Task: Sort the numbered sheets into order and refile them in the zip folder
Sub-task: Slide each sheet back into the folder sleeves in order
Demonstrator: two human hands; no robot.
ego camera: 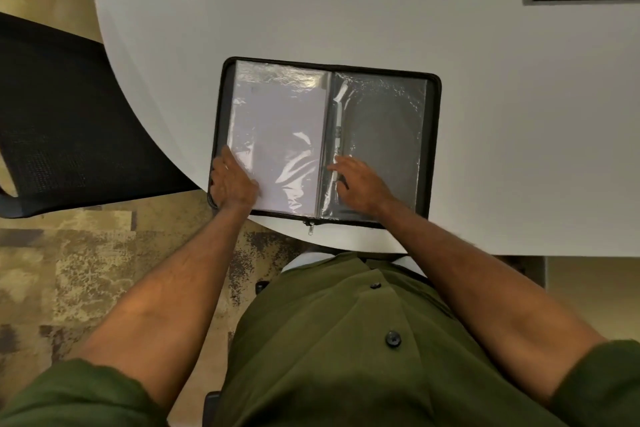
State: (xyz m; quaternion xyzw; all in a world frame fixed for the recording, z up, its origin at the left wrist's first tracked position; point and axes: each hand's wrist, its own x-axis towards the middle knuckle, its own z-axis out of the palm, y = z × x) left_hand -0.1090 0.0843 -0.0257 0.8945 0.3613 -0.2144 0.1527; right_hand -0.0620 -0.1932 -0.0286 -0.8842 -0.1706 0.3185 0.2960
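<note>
The zip folder lies open, spine running twelve to six, left hand pressing the sheet at nine, right hand relaxed, resting on the empty sleeve at three.

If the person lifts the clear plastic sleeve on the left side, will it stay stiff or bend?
The clear sleeve would probably flop: it already wrinkles near the left hand. Its glossy glare suggests a slippery surface. The white sheet inside may stiffen it slightly.
</note>
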